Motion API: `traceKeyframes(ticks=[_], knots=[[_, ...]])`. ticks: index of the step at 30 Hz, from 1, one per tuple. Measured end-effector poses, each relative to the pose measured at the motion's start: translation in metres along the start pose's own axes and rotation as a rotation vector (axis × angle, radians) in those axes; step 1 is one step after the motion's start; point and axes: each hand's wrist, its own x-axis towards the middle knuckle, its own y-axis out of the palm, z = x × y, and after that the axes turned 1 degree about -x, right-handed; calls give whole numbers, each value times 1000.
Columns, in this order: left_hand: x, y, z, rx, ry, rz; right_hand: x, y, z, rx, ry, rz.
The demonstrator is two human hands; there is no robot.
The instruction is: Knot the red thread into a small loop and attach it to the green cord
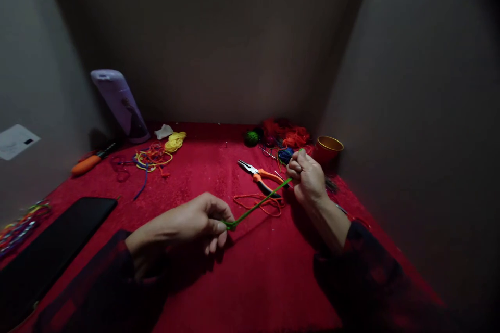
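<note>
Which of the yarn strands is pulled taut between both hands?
The green strand, pinched by the left hand and right hand; the orange strand lies slack on the cloth below.

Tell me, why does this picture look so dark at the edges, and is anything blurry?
Head view: light falls mainly on the red cloth; walls and corners fade to shadow. The wide lens bends the edges. The left hand and right hand pulling the green cord look sharp enough; the sleeves are nearly lost in darkness.

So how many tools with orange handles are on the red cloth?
2: pliers mid-table, beside the right hand, and an orange-handled tool at the far left. Others may hide under the yarn.
</note>
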Motion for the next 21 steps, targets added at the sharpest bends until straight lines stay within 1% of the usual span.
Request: traceKeyframes(ticks=[2, 4, 6, 7, 8, 9, 11, 12, 13, 15, 16, 19, 21], knots=[[-3, 2, 1, 52, 9, 78, -2, 1, 1, -31, 21, 49], [-7, 4, 0, 81, -3, 124, -8, 5, 3, -59, 43, 114], [-10, 6, -3, 106, 6, 133, -16, 12, 7, -90, 86, 209], [-11, 6, -5, 122, 34, 109, -22, 16, 8, -109, 119, 267], [-11, 6, -7, 141, 80, 59, -29, 20, 9, -126, 160, 328], [-10, 6, -9, 153, 141, -26, -37, 25, 10, -147, 206, 397], [-7, 5, -12, 137, 275, -264, -53, 33, 8, -219, 291, 557], [-5, 4, -13, 94, 355, -381, -61, 37, 7, -275, 321, 641], [-3, 4, -12, 39, 429, -466, -69, 40, 5, -338, 337, 714], [2, 5, -9, 2, 529, -531, -81, 45, 0, -474, 313, 808], [4, 6, -7, 22, 551, -539, -86, 47, -3, -533, 282, 822], [6, 8, -1, 177, 580, -587, -94, 50, -8, -660, 187, 814], [6, 9, 1, 293, 597, -629, -94, 51, -11, -694, 162, 807]])
